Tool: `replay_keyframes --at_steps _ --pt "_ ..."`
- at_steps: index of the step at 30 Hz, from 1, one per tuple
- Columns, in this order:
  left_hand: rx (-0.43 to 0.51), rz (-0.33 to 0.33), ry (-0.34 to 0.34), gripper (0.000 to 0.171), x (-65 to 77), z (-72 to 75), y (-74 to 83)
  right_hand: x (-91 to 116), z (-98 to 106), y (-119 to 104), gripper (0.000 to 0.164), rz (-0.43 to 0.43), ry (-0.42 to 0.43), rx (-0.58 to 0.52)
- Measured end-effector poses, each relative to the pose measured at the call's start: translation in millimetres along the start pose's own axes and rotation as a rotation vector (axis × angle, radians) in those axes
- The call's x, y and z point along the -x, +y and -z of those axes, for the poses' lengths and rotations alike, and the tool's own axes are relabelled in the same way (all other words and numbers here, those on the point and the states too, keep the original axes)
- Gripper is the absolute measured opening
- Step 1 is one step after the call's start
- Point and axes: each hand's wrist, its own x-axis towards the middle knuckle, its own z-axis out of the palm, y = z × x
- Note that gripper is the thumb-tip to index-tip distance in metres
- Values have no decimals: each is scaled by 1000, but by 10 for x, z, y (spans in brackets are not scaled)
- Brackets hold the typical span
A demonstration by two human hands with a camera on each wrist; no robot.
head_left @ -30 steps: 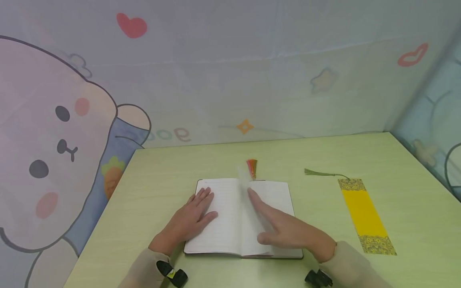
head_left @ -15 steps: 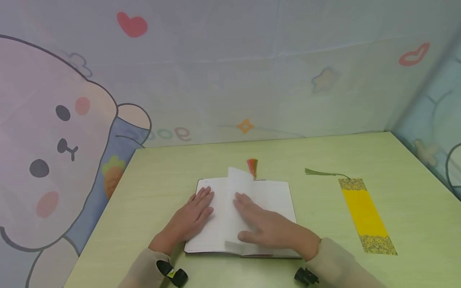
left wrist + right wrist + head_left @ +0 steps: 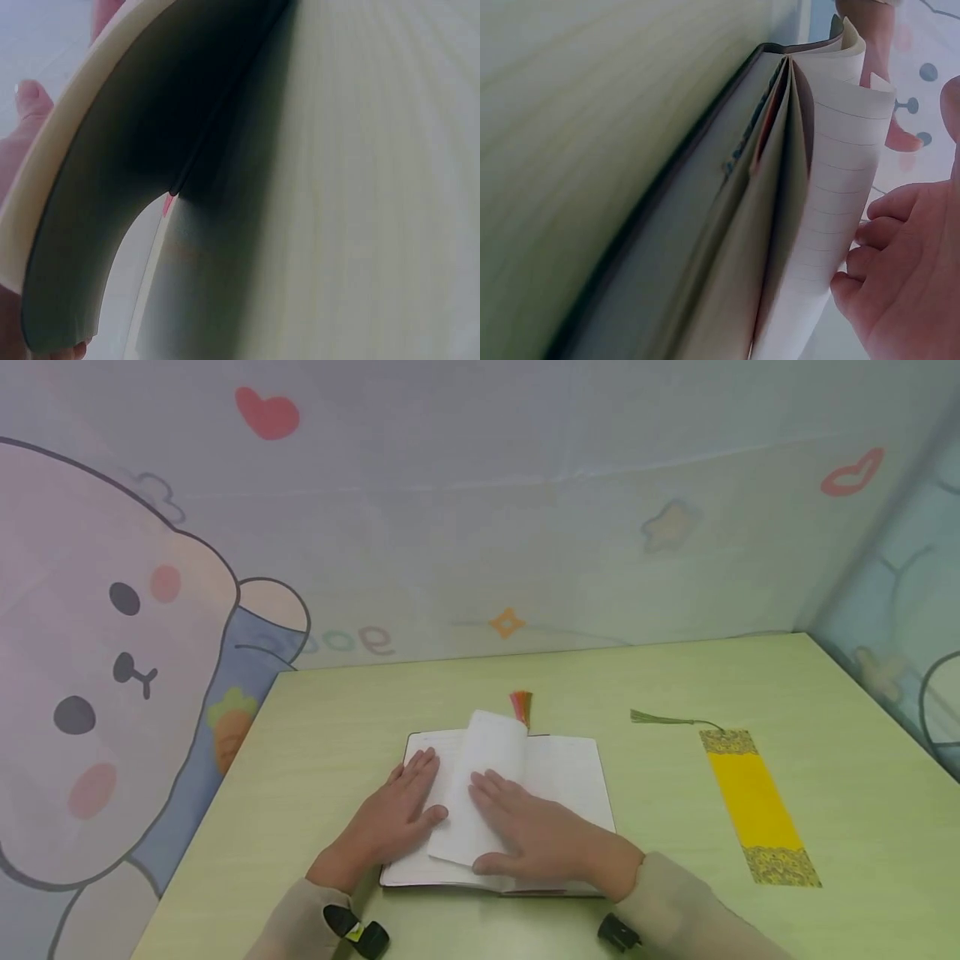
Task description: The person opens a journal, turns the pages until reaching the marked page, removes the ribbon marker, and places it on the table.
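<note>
A lined notebook lies spread on the table. Flat on its left page rests my left hand, fingers extended. My right hand lies on a turned leaf, which slants across the left page with its lower corner near the left thumb. In the right wrist view the fingers of this right hand touch the lined paper. A pink-and-green tassel sticks out from the notebook's top edge. Between lower pages, a red strip shows from the right wrist.
To the right, a yellow bookmark with patterned ends lies on the pale green table, its green tassel stretching left. A printed cloth backdrop stands behind the table. Small black cameras sit at both wrists.
My right hand has swept left, carrying the leaf from near the middle over onto the left page. The left hand keeps its place. The head view has shifted slightly.
</note>
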Motion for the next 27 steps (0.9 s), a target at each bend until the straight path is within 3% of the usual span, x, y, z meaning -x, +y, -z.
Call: replay_keyframes --at_steps 11,21,27 --pt "-49 -2 1 88 -16 -1 36 -59 -7 -12 90 52 -13 3" --pt "-85 -16 9 87 -20 -21 -1 7 35 41 88 29 24 15" --pt "-67 -60 31 83 -7 -21 -19 67 28 146 87 12 58 39"
